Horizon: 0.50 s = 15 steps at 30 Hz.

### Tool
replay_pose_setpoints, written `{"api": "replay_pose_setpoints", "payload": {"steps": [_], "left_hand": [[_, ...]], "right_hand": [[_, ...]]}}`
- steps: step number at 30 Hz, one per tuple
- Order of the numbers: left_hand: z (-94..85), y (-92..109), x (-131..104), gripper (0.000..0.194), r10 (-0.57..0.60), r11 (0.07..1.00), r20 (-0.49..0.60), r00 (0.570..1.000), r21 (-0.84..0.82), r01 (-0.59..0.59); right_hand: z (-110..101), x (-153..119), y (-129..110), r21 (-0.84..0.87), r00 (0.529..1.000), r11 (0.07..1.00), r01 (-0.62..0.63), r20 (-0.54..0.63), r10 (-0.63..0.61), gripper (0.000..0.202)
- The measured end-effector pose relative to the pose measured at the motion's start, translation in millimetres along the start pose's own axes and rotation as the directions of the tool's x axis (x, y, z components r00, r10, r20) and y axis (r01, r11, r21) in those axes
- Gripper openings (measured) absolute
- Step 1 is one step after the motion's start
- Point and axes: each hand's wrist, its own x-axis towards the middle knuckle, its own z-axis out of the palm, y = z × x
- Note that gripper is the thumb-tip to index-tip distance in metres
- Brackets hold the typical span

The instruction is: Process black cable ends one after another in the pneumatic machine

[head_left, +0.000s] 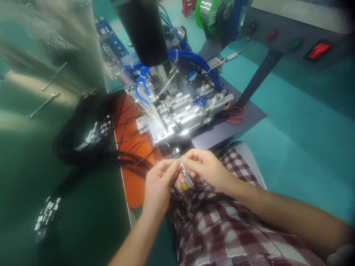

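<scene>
My left hand (158,183) is closed in a pinch, with a thin black cable (176,173) between thumb and forefinger. Fingertip to fingertip with it, my right hand (205,166) pinches at the cable's pale end (181,162); the fingers mostly hide what it holds. Both hands are just in front of the machine (183,111), above a label with a yellow patch (185,186). More dark wires with bare-looking ends (184,210) hang over my lap below the hands.
Bundles of black cable with shiny ends (95,133) lie on the green table (91,221) at left. Some cables cross the orange board (133,188). A dark cylinder (144,33) hangs overhead. A solder wire spool (208,14) and control box (294,33) stand upper right.
</scene>
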Motion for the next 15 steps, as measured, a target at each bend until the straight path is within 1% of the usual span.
{"api": "replay_pose_setpoints", "payload": {"steps": [2,5,7,9,10,11,12,14,15], "left_hand": [[0.2,-1,-1,0.018,0.015,1.0,-0.006,1.0,0.017,-0.015],[1.1,-1,-4,0.018,0.045,0.996,-0.005,0.999,0.071,-0.045],[2.2,-1,-7,0.019,0.07,0.984,-0.005,0.998,0.165,-0.069],[3.4,-3,-11,0.02,0.12,0.942,-0.033,0.992,0.319,-0.104],[3.7,-4,-13,0.019,0.178,0.898,-0.053,0.983,0.418,-0.14],[3.6,-6,-15,0.018,0.259,0.832,-0.065,0.964,0.521,-0.188],[3.3,-8,-16,0.015,0.352,0.749,-0.056,0.934,0.616,-0.245],[1.5,-10,-18,0.01,0.517,0.566,0.026,0.855,0.739,-0.365],[0.3,-10,-18,0.009,0.563,0.51,0.06,0.824,0.76,-0.403]], "right_hand": [[-2,0,0,-0.062,0.998,0.996,0.061,-0.017,-0.062,0.018],[-3,-2,-1,-0.163,0.989,0.976,0.143,-0.003,-0.146,0.015],[-3,-4,-3,-0.235,0.986,0.959,0.161,-0.012,-0.169,0.009],[-3,-8,-5,-0.337,0.979,0.925,0.177,-0.039,-0.202,0.01],[-2,-10,-6,-0.393,0.972,0.899,0.191,-0.049,-0.228,0.011],[-1,-12,-7,-0.437,0.967,0.876,0.201,-0.055,-0.249,0.012],[0,-13,-8,-0.454,0.965,0.868,0.201,-0.06,-0.255,0.013],[2,-14,-10,-0.386,0.979,0.91,0.153,-0.063,-0.192,0.013],[4,-13,-11,-0.314,0.989,0.943,0.113,-0.052,-0.135,0.011]]}}
